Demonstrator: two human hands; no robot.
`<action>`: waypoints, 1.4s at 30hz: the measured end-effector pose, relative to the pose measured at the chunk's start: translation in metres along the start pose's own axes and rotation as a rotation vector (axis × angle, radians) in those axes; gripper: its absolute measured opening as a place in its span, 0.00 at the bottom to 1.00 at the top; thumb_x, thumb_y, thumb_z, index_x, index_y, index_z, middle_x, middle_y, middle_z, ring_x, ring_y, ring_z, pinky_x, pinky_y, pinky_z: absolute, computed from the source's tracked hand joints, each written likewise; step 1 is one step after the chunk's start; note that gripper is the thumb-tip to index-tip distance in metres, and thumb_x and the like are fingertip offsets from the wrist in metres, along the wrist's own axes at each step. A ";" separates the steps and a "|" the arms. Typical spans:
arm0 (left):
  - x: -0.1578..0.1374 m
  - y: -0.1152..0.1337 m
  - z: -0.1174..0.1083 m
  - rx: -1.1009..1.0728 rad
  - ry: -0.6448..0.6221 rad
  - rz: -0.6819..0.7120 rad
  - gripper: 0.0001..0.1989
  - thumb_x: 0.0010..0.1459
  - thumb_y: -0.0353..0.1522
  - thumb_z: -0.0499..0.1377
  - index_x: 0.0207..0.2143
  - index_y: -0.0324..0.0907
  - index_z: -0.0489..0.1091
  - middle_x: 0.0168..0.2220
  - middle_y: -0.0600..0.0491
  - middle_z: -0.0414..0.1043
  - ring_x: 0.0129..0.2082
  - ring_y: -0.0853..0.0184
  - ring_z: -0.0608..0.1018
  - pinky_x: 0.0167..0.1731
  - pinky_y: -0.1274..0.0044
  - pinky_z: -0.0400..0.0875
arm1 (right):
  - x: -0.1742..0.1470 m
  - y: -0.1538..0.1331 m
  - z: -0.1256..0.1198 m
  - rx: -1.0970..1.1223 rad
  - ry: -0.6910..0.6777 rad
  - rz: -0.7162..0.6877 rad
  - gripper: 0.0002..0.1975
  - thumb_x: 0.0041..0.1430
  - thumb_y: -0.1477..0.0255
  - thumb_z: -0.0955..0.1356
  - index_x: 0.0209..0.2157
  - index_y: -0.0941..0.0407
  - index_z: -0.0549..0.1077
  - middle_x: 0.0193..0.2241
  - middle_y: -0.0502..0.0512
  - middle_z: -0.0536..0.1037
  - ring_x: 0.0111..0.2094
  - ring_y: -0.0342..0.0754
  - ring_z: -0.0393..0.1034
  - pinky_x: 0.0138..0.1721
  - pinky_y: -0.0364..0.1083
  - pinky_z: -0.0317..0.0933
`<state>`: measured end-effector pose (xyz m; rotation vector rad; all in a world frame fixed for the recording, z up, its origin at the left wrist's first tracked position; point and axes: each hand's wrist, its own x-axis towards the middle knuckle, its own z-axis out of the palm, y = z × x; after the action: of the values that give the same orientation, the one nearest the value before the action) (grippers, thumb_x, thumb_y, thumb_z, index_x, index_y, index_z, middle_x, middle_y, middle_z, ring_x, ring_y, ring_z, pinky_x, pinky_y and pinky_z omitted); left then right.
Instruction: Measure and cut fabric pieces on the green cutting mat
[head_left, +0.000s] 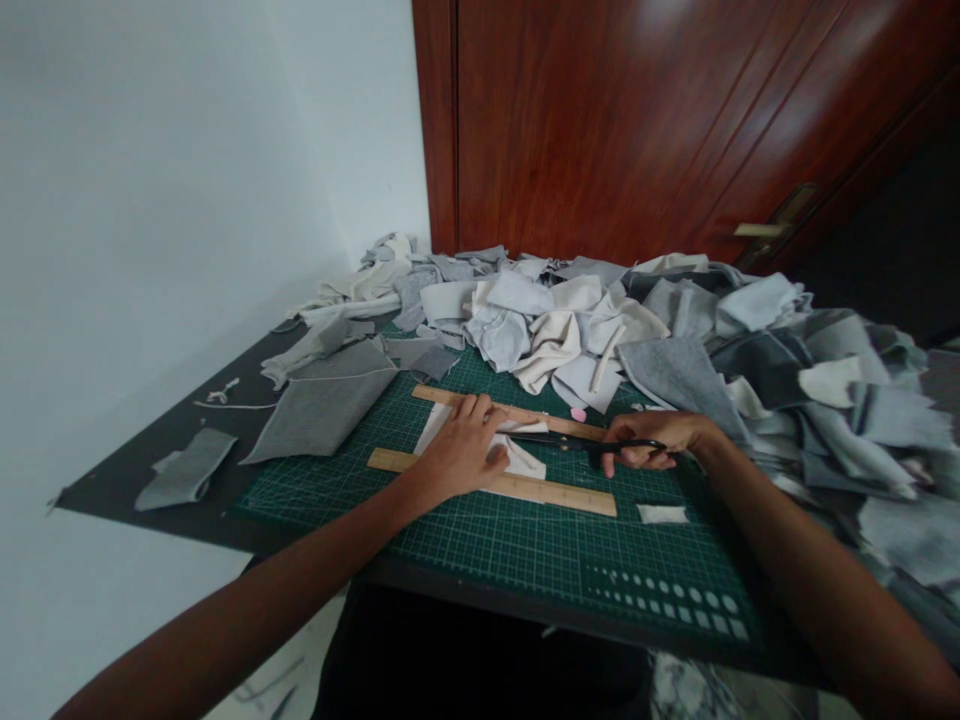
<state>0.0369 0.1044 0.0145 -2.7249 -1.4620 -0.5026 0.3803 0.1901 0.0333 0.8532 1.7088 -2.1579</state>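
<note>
My right hand (643, 440) grips a pair of black-handled scissors (568, 441), its blades pointing left. They lie along a slit in a piece of white cloth (523, 462), with cloth on both sides of the blades. On that cloth rests my left hand (466, 447), fingers stretched down onto it and thumb out to the side. Behind the cloth runs one wooden ruler (517, 411); a second wooden ruler (551, 491) lies across its near edge. Everything sits on a green cutting mat (480, 540).
Grey and white cloth scraps (562, 320) are heaped along the back and right. A large grey piece (330, 400) and a folded grey scrap (189, 468) lie left. A small white strip (662, 514) is at right. A wall and wooden door (600, 120) stand behind.
</note>
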 end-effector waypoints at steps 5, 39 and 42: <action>0.001 0.000 0.001 -0.008 0.001 -0.006 0.16 0.62 0.34 0.57 0.52 0.39 0.65 0.49 0.44 0.64 0.52 0.51 0.66 0.55 0.60 0.66 | 0.000 -0.001 -0.001 -0.002 0.017 0.058 0.20 0.54 0.66 0.76 0.46 0.63 0.78 0.15 0.36 0.59 0.12 0.34 0.47 0.11 0.34 0.56; 0.002 0.001 0.000 -0.003 0.009 0.016 0.16 0.62 0.33 0.57 0.51 0.36 0.68 0.49 0.42 0.65 0.51 0.51 0.66 0.55 0.59 0.67 | -0.002 -0.001 -0.006 0.021 -0.053 0.007 0.23 0.63 0.58 0.73 0.47 0.65 0.77 0.16 0.35 0.53 0.12 0.32 0.39 0.11 0.33 0.44; 0.002 0.002 0.000 -0.004 0.014 0.012 0.17 0.62 0.33 0.56 0.52 0.37 0.67 0.49 0.42 0.65 0.51 0.50 0.66 0.55 0.58 0.67 | -0.002 -0.002 -0.005 0.021 -0.053 0.006 0.22 0.63 0.59 0.73 0.47 0.64 0.78 0.16 0.35 0.53 0.13 0.32 0.40 0.11 0.33 0.44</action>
<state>0.0393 0.1052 0.0153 -2.7259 -1.4417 -0.5231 0.3822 0.1947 0.0356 0.7984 1.6595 -2.1786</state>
